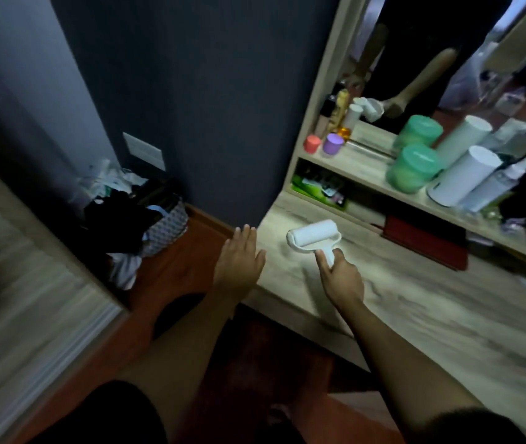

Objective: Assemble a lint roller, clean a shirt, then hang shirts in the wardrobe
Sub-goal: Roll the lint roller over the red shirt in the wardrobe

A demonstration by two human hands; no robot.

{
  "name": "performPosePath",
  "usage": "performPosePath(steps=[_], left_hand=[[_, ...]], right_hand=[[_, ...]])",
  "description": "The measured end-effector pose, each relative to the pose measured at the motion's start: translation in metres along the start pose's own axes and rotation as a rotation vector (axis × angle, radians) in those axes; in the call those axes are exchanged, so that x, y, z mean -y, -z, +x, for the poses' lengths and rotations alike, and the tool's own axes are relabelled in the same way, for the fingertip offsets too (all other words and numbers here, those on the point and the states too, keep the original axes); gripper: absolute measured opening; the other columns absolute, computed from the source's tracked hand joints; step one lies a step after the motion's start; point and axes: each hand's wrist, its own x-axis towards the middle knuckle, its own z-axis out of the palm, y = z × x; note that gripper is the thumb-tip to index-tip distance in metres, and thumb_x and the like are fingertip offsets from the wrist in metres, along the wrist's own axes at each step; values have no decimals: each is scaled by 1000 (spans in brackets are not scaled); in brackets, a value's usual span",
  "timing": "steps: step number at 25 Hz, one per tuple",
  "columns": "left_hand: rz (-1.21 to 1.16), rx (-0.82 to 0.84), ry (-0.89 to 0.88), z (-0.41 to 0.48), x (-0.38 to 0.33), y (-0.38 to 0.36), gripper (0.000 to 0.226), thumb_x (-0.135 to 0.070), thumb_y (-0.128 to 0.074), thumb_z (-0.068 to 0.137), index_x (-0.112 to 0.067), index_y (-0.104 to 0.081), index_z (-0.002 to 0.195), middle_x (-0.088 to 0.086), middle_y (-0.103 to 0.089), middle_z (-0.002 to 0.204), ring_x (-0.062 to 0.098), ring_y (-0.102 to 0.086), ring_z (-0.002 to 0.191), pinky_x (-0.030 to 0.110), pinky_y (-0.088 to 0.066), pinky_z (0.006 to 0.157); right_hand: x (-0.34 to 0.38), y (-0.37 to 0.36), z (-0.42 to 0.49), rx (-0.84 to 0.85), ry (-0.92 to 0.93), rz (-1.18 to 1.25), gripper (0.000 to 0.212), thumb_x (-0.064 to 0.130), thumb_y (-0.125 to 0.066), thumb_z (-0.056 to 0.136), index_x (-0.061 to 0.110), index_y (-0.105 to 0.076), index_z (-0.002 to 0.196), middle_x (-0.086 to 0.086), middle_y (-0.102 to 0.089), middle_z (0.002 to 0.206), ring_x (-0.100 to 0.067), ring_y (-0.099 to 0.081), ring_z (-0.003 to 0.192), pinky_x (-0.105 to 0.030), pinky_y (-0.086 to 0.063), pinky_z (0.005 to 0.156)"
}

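A white lint roller (314,237) with its roll mounted hovers over the light wooden desk top (431,302). My right hand (341,277) grips its short handle from below, the roll pointing away from me. My left hand (239,261) hangs in the air just off the desk's left edge, fingers straight and spread, holding nothing. No shirt on the desk is in view.
A shelf (367,168) above the desk holds a green jar (414,168), white cylinders (465,176), small bottles and a mirror. A basket of dark clothes (146,219) stands on the floor by the dark wall. A pale wooden panel (31,283) runs along the left.
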Motion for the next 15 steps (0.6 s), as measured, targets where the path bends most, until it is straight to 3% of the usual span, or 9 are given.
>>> performPosePath(steps=[2,5,8,10,12,15], left_hand=[[15,87,37,21,-27,-33,49,-31,-31,96,1,-64,114,19,-66,115,32,-65,105,41,-55,80],[10,151,67,52,-69,-72,54,-33,-35,89,5,-61,116,24,-64,116,38,-63,106,46,-54,79],[16,164,100,72,-104,-102,56,-33,-37,88,9,-55,121,29,-59,121,42,-58,111,50,-51,85],[17,161,104,79,-116,-114,56,-33,-33,95,7,-43,133,28,-45,137,40,-45,127,48,-41,99],[31,180,144,86,-120,-127,57,-33,-30,100,0,-22,145,21,-22,153,33,-19,142,43,-21,113],[100,182,159,89,-120,-141,58,-36,-25,101,-6,-13,148,15,-12,157,27,-7,145,40,-14,116]], right_hand=[[-36,11,29,37,11,-33,58,65,-30,88,20,-43,123,-17,-67,102,-38,-62,94,-39,-47,73],[-82,23,69,76,48,-73,49,61,-33,90,23,-39,120,-15,-67,102,-36,-63,92,-37,-43,68],[-117,30,96,128,60,-35,50,66,-29,86,30,-38,119,-12,-68,100,-35,-63,90,-41,-50,73],[-130,28,106,143,74,-38,55,70,-25,83,31,-38,120,-10,-68,99,-34,-63,89,-44,-52,74],[-140,25,113,155,114,-45,56,68,-28,85,29,-40,123,-11,-68,96,-32,-64,84,-45,-53,71],[-147,18,117,170,158,46,63,72,-25,84,24,-44,120,-10,-68,97,-29,-65,85,-46,-54,72]])
